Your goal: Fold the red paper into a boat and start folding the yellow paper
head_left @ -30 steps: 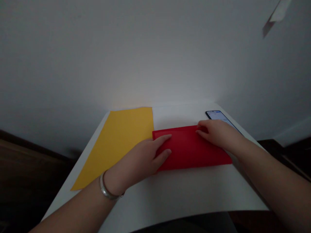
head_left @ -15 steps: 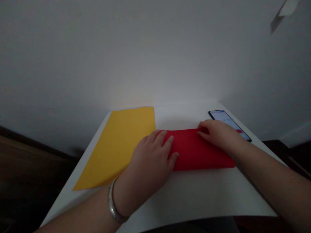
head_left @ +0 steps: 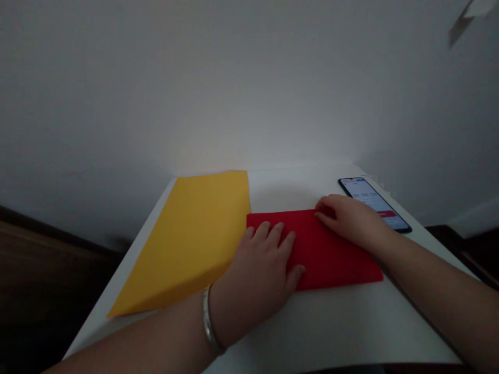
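A red sheet of paper, apparently folded, lies crosswise on the white table. My left hand, with a silver bangle at the wrist, rests on its left part with the fingers spread. At the paper's far edge, my right hand pinches it between thumb and curled fingers; the fingertips are partly hidden behind the edge. Left of the red paper is a yellow sheet of paper, laid flat and partly covered by my left hand and forearm.
A phone with a timer on its lit screen lies beyond my right hand. The white table meets a pale wall at the back. Dark wooden furniture stands to the left.
My left hand has slid right and nearer to me over the red paper, uncovering its far left corner. My right hand keeps its place at the far edge. The view has shifted slightly.
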`<action>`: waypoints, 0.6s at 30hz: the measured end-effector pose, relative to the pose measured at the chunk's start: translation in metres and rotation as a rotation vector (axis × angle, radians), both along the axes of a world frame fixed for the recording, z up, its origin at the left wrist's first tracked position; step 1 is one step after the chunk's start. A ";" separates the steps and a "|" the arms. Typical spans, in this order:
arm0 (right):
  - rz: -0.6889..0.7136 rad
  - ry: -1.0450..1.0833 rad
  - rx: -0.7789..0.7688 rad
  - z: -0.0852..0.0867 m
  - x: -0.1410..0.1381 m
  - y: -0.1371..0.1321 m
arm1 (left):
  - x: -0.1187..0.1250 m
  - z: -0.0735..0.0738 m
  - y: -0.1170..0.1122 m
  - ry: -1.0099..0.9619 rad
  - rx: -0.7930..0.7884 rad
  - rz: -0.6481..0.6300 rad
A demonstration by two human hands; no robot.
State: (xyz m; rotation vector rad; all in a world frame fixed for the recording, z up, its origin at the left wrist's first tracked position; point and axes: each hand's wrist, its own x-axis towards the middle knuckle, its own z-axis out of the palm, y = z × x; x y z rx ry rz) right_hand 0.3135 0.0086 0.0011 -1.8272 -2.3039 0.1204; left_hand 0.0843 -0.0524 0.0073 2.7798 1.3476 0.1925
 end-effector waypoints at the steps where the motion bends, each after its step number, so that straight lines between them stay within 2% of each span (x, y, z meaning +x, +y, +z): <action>1: -0.002 0.015 -0.008 -0.001 0.000 0.001 | -0.002 -0.002 0.001 -0.009 -0.001 0.006; 10: 0.006 0.105 -0.044 -0.007 0.002 0.006 | -0.011 -0.012 0.005 -0.029 -0.118 0.042; 18: -0.032 0.224 -0.084 -0.014 0.005 0.009 | -0.008 -0.006 0.004 -0.035 -0.120 0.073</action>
